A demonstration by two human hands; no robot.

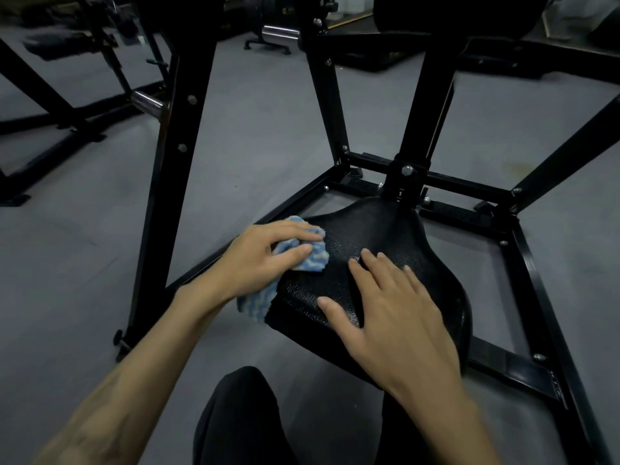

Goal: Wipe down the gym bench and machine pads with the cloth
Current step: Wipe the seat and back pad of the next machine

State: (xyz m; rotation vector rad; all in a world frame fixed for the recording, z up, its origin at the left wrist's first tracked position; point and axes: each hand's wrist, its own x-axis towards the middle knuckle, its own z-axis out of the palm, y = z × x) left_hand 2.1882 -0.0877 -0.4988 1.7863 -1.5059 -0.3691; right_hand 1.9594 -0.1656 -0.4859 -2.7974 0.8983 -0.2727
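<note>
A black textured seat pad (396, 236) of a gym machine sits low in the middle of the view. On its left edge lies a blue-and-white striped cloth (313, 258), partly hanging over the side. My left hand (258, 260) grips the cloth, with fingers and thumb curled round it, and presses it on the pad. My right hand (392, 307) lies flat on the pad's near right part, fingers straight and spread. A larger black pad (446, 15) sits at the top of the machine's post, mostly cut off by the frame edge.
The machine's black steel frame (523, 260) rings the seat, with slanted uprights (174, 156) left and right. Grey rubber floor (84, 250) lies all around. Another machine with a chrome peg (146, 103) stands at the far left. My dark trouser leg (241, 417) is below.
</note>
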